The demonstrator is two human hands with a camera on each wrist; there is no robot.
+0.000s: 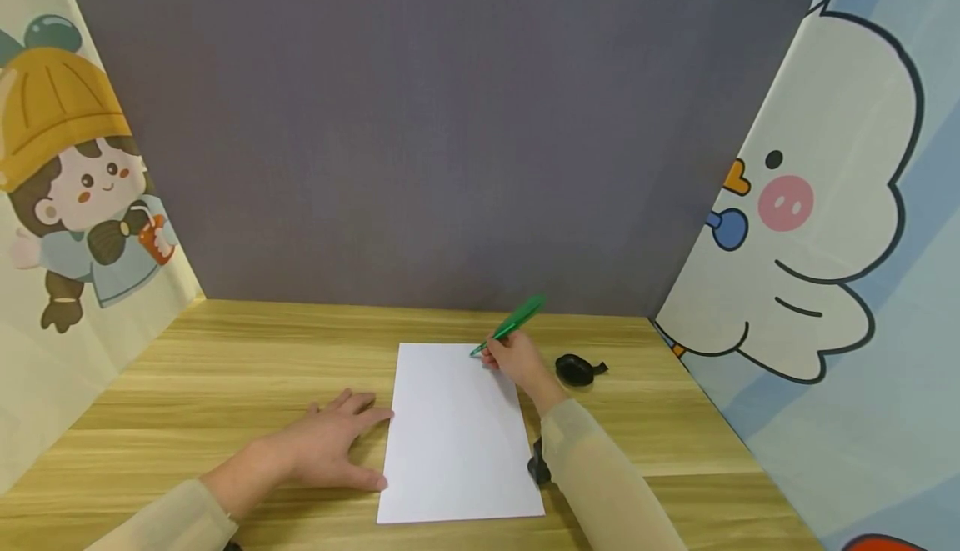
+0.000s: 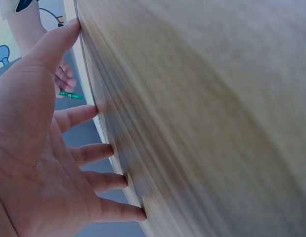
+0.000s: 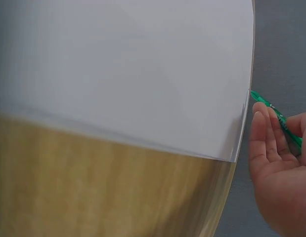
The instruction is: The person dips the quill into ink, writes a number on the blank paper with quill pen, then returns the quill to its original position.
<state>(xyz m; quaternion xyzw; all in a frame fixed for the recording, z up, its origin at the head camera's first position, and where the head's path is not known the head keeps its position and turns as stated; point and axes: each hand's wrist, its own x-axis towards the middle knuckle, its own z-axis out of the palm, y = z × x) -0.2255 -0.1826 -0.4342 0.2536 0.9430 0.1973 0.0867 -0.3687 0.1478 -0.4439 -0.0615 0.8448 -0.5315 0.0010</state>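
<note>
A white sheet of paper [image 1: 457, 443] lies on the wooden table. Between the thumb and fingers of my right hand [image 1: 517, 359] is a slim green pen [image 1: 517, 318], tilted, its tip at the upper right part of the sheet. In the right wrist view the pen [image 3: 279, 116] points toward the paper [image 3: 143, 64]; whether the tip touches is too small to tell. My left hand [image 1: 330, 443] is spread with thumb and index fingertip at the sheet's left edge. The left wrist view shows the left hand's [image 2: 49, 148] fingertips resting on the table.
Right of my right hand lies a small rounded black object [image 1: 576, 370] with a short tail. A dark piece [image 1: 538, 463] shows beside my right sleeve. Behind the wooden table [image 1: 262, 351] stands a grey panel [image 1: 420, 134], with cartoon-printed walls at both sides.
</note>
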